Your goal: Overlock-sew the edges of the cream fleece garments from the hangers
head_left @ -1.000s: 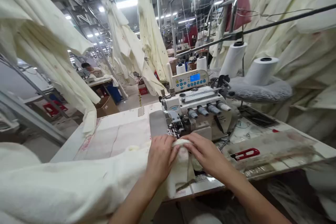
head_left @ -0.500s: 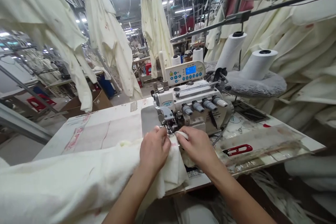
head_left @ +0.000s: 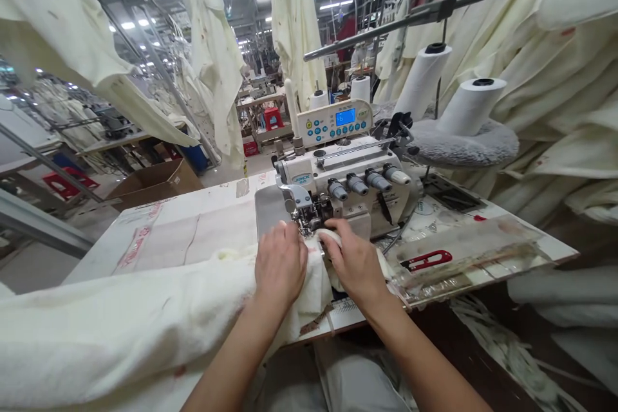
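A white overlock sewing machine (head_left: 347, 174) stands on the table, its lit control panel at the top. Cream fleece fabric (head_left: 145, 328) spreads over the table's left side and runs up to the presser foot (head_left: 305, 222). My left hand (head_left: 280, 261) presses down on this fabric just left of the foot, fingers together and curled, fingertips partly hidden. My right hand (head_left: 355, 257) pinches a narrow white fabric strip (head_left: 331, 236) between thumb and fingers, right beside the needle area. The strip's far end disappears under the foot.
Red thread snips (head_left: 427, 260) lie on the table right of the machine. White thread cones (head_left: 473, 106) stand behind it on a grey fluffy pad. Cream garments (head_left: 207, 45) hang around the table, and a cardboard box (head_left: 154, 187) sits beyond its left edge. A metal bar crosses above.
The view has shifted slightly, so the machine sits a little further left and higher. My right fingers have shifted on the white strip, with the index finger now more raised. My left hand stays on the fabric.
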The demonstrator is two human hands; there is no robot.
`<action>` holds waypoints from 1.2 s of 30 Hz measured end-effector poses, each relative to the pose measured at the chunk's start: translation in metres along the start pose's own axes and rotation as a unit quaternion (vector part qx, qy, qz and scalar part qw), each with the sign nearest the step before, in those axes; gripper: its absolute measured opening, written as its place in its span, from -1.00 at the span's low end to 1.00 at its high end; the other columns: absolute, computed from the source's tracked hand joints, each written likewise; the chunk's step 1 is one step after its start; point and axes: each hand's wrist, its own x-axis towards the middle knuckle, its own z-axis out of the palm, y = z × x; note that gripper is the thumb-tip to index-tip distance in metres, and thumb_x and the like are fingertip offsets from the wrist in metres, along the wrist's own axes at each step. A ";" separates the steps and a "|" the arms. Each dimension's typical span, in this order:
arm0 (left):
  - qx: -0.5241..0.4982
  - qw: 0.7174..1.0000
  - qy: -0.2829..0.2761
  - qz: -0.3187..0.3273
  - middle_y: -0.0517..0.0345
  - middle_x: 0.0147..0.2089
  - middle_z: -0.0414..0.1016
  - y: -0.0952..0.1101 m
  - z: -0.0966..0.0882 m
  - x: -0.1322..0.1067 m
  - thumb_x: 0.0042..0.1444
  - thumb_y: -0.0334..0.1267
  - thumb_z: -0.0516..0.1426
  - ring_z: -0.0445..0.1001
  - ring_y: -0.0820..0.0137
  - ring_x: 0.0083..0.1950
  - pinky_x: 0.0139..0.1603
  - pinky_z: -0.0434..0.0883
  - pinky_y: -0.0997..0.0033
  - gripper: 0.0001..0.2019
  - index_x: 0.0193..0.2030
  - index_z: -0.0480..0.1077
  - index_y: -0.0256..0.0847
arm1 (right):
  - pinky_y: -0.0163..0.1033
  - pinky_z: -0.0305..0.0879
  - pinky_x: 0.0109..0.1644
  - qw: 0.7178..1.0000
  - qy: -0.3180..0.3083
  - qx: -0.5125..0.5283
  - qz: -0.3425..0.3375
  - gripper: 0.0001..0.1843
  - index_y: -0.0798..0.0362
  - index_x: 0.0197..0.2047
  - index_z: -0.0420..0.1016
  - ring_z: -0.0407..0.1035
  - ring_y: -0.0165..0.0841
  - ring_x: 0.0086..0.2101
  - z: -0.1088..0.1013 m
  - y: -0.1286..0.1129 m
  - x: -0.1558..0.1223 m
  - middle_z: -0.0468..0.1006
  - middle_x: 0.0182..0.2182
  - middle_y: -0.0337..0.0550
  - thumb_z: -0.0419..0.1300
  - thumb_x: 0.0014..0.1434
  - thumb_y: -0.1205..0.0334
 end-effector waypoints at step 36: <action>-0.229 0.972 -0.051 -0.019 0.18 -0.31 0.36 -0.017 -0.013 0.001 0.17 -0.23 -0.04 0.34 0.31 -0.22 -0.17 0.22 0.25 -0.86 -0.37 0.23 -0.18 | -0.31 0.26 -0.34 0.934 -0.123 0.301 0.148 -0.58 -0.06 0.12 0.38 0.37 -0.33 -0.37 -0.009 -0.009 -0.028 0.54 -0.29 -0.17 0.02 0.20 0.16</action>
